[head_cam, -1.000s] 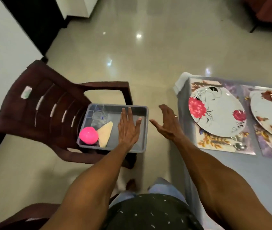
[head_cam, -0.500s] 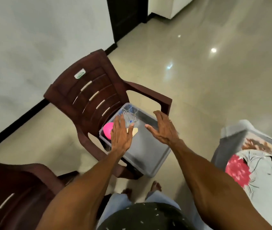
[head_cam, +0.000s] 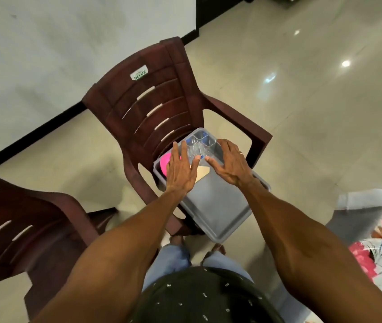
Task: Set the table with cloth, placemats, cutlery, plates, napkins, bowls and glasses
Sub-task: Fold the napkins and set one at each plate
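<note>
head: both hands (head_cam: 180, 170) now nearer glasses (head_cam: 198, 145)

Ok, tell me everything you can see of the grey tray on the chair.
The grey tray is a shallow plastic rectangle with a raised rim and rounded corners. It rests on the chair seat, its near end jutting past the seat's front. At its far end sit clear glasses, a pink bowl and a folded napkin.
</note>
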